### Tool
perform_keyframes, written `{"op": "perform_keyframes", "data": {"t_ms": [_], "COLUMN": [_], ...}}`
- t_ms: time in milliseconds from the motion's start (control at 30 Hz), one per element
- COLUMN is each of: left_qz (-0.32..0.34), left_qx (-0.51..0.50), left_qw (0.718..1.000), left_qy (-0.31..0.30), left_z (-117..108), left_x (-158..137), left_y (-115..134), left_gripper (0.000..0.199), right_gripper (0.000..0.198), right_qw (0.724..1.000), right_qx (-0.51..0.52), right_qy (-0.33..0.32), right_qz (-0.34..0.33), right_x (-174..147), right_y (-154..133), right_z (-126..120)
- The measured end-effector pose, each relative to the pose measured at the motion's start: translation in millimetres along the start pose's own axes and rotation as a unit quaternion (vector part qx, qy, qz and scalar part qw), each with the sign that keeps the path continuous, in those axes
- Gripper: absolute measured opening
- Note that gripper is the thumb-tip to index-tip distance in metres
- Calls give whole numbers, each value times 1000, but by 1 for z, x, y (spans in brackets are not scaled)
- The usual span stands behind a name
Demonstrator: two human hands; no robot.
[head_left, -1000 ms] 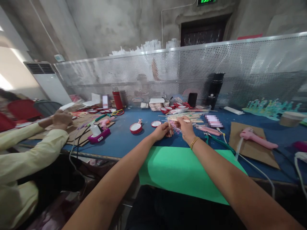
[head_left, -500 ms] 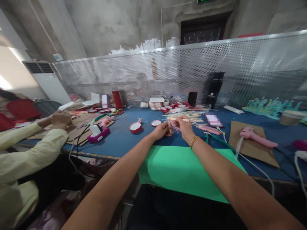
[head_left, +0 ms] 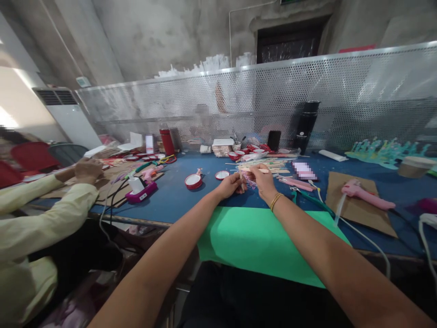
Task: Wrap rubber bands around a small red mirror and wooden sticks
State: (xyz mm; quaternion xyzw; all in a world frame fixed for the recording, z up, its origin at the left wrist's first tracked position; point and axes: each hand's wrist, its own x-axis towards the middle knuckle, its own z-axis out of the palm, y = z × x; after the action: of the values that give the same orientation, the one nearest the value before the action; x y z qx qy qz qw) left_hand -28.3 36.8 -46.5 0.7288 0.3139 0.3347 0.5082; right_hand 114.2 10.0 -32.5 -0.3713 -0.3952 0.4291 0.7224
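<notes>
My left hand is closed in a pinch on a small pale strip that stands roughly upright. Close beside it, my right hand grips a pale, pen-like stick, its tip pointing left toward the strip. The fingertips are near each other, and the exact contact is too small to make out. Small pink and purple rings lie on the table behind and between the hands. A green sheet spreads under my forearms, hanging over the front edge.
Red-rimmed tape rolls lie to the left, loose wooden sticks behind. At right are teal-handled pliers and a pink glue gun on cardboard. A black flask stands behind. A co-worker's hands are at left.
</notes>
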Motion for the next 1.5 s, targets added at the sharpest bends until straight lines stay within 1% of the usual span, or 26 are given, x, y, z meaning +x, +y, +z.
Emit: {"op": "perform_keyframes", "data": {"t_ms": [67,233,433,500,667,733,800,900,967,1133,1200,1300,1367,1500], "left_qz": [0,-1,-2,-1,2,4,8,8,3,-5,-4,-3,-3,-3], "left_qx": [2,6,9,8,12,16,17,14,15,23,24,22,19,17], "left_qw": [1000,1000,1000,1000,1000,1000,1000,1000,1000,1000,1000,1000,1000,1000], "left_qy": [-2,-1,-6,-5,1,2,-3,-8,-7,2,1,-1,1,4], "left_z": [0,0,0,0,-2,-3,-3,-3,-2,-1,0,0,0,0], "left_x": [0,0,0,1,1,0,-1,-2,-3,-2,-1,0,-1,-2], "left_y": [0,0,0,-1,-3,-4,-3,-1,0,1,0,-1,0,1], "left_gripper": [33,32,31,31,32,34,36,36,33,31,32,33,32,29], "right_gripper": [19,16,18,18,16,17,18,19,18,15,16,18,18,16], "right_qw": [1000,999,1000,1000,999,999,1000,1000,1000,998,998,1000,1000,999], "right_qx": [3,4,9,6,13,15,11,10,11,8,12,16,15,6], "right_qy": [7,52,1,8,50,43,21,-1,4,62,55,17,9,51], "right_qz": [2,-1,-3,-1,-2,3,7,6,5,3,7,11,9,6], "right_x": [0,2,0,1,2,2,1,-1,0,3,3,0,-1,2], "right_y": [0,-1,1,1,-1,-1,1,3,3,2,1,1,2,3], "right_z": [0,-1,0,0,-2,-1,0,2,1,-2,-2,0,1,-1]}}
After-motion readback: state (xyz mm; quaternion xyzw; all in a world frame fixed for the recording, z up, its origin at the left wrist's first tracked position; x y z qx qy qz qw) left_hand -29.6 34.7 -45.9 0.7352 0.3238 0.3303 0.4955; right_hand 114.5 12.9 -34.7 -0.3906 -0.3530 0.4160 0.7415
